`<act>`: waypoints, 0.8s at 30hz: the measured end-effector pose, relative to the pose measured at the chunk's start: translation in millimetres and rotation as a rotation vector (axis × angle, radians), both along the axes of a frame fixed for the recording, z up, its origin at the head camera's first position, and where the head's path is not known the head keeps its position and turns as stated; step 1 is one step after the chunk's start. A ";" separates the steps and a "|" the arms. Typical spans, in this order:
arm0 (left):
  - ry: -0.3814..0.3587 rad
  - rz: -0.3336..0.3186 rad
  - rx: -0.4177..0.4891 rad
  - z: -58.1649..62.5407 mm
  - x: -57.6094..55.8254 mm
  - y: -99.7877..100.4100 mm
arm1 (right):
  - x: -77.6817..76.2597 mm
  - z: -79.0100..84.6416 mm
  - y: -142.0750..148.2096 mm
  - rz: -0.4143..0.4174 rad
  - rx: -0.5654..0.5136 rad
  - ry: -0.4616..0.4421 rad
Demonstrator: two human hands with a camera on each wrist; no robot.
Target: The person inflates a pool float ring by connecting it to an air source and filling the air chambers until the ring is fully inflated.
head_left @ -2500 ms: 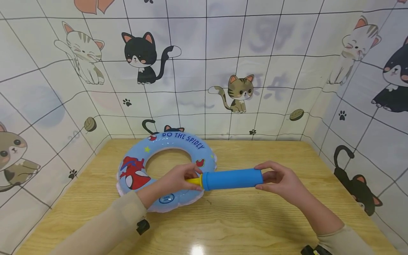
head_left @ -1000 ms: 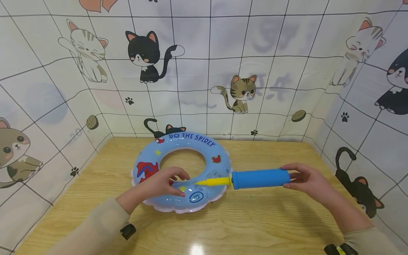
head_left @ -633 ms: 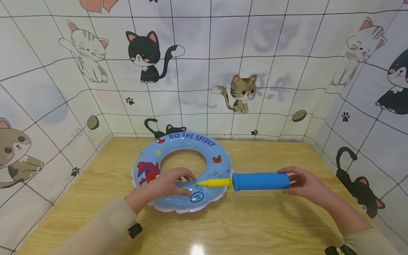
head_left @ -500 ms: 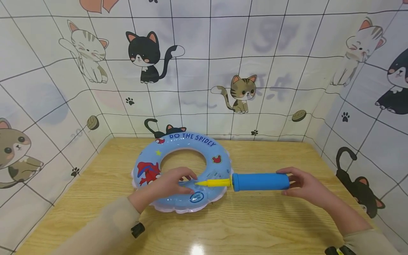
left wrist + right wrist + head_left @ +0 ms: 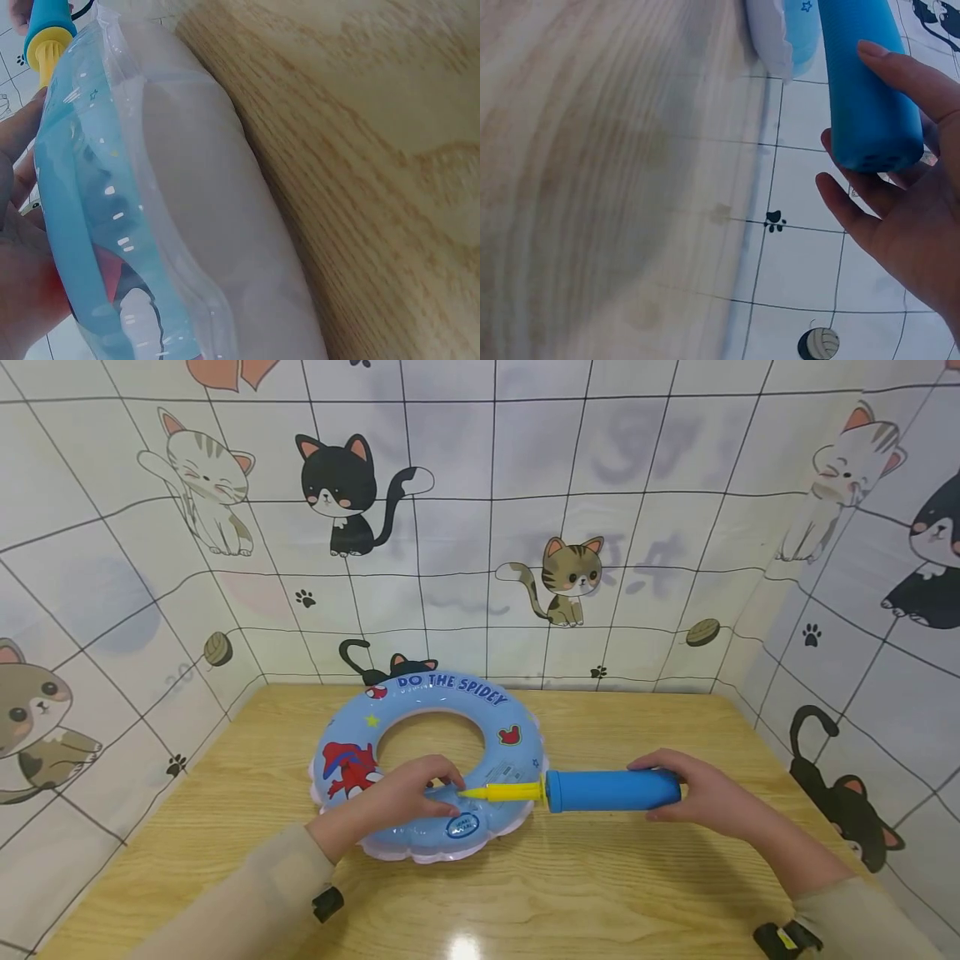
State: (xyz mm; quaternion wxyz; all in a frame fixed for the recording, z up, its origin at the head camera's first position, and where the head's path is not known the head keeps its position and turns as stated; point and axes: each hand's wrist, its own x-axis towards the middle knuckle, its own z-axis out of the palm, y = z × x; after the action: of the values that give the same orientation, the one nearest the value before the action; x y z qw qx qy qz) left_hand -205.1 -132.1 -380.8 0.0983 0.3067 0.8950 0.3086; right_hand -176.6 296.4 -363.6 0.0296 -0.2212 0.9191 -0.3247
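A light-blue inflatable swim ring (image 5: 517, 710) with cartoon prints lies on the table. My left hand (image 5: 408, 792) is at its near side, thumb and curled fingertips pinching the film around the spot where the pump's yellow nozzle (image 5: 502, 792) meets the ring. The valve itself is hidden. In the left wrist view, a fingertip (image 5: 39, 97) touches beside the nozzle. My right hand (image 5: 701, 793) grips the far end of the blue hand pump (image 5: 600, 790), thumb on one side and fingers on the other. In the right wrist view, the pump's end (image 5: 877, 146) lies between thumb and fingers.
The wooden table (image 5: 600, 885) runs under everything. A white cloth wall (image 5: 465, 527) with a grid and printed cats encloses it at the back and both sides. A dark strap (image 5: 786, 939) is at the right wrist.
The pump and right hand moved right as the left hand let go of the nozzle, baring it. The left hand then came back to its tip; the right hand slid farther along the barrel.
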 end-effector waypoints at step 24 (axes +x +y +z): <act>0.010 0.007 -0.002 0.3 1.5 2.1 | -16.5 22.4 -63.5 0.126 0.218 -0.033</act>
State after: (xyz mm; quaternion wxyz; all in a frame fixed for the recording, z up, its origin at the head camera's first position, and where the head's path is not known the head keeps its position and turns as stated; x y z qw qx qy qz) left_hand -203.6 -129.9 -380.5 0.0928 0.3049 0.8968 0.3067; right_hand -193.1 232.9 -341.2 0.0890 -0.2688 0.9326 -0.2240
